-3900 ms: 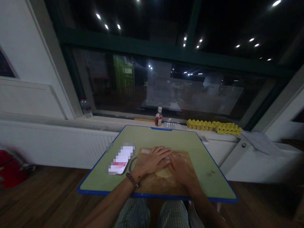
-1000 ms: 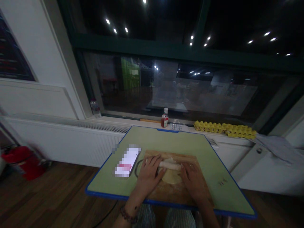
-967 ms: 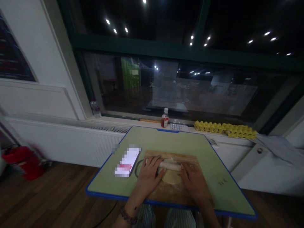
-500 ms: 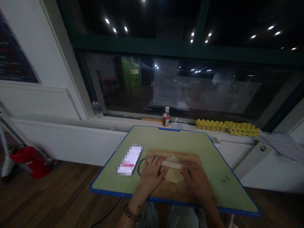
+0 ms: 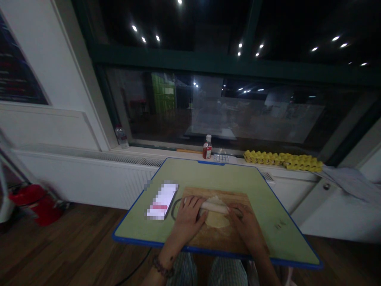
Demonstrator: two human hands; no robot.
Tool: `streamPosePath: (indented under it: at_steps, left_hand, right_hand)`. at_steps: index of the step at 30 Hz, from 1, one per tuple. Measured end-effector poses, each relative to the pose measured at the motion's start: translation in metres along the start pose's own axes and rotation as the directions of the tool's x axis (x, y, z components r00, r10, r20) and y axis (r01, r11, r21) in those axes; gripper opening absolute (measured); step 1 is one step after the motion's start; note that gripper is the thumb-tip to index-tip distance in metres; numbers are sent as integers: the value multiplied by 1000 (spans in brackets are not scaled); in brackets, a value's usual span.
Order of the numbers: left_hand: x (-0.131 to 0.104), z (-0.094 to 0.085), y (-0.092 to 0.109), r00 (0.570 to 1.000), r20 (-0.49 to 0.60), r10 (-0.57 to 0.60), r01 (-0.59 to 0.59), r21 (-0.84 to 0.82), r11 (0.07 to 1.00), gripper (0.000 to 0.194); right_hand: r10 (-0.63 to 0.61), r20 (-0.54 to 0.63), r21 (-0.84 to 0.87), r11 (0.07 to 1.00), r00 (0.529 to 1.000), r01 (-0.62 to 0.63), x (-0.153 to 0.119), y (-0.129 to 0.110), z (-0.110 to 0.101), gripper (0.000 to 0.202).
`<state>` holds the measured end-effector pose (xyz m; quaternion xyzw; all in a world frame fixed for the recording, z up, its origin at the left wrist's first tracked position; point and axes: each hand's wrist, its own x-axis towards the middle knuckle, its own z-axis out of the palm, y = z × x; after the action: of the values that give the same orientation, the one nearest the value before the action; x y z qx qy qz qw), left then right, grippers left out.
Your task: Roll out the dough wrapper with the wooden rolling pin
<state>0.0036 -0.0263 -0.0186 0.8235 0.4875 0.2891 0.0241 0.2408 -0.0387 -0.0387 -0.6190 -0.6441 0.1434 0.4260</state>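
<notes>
A pale rolling pin (image 5: 214,206) lies across a flat, light-yellow sheet of dough (image 5: 218,220) on a wooden board (image 5: 212,239). My left hand (image 5: 190,216) is closed over the pin's left end, fingers on top and thumb pointing toward the dough. On the other end rests my right hand (image 5: 242,222), its fingers curled over the pin. The far edge of the dough looks ragged and shows beyond the pin. Both ends of the pin are hidden under my hands.
The board sits on a small green table with a blue rim (image 5: 143,240). A lit phone (image 5: 163,201) lies at left. On the sill behind stand a red-labelled bottle (image 5: 207,147), a yellow egg tray (image 5: 282,159) and a water bottle (image 5: 122,137). A red bucket (image 5: 37,204) stands on the floor.
Both hands stay on the rolling pin, which is tilted slightly more, its right end a little nearer me. The whole view has shifted slightly.
</notes>
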Motion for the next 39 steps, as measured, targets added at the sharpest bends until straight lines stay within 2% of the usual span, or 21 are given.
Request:
streamPosePath:
  at_steps: [6, 16, 39]
  left_hand:
    - [-1, -1, 0, 1000, -13, 16, -17, -12, 1000, 32]
    - [-2, 0, -1, 1000, -8, 9, -9, -21, 1000, 33]
    - [-1, -1, -2, 999, -20, 25, -25, -3, 1000, 31]
  right_hand:
    - [6, 22, 99, 995, 1000, -8, -1, 2, -2, 29]
    - [61, -23, 215, 975, 998, -55, -1, -1, -2, 29]
    - [2, -19, 156, 988, 1000, 1, -2, -8, -5, 24]
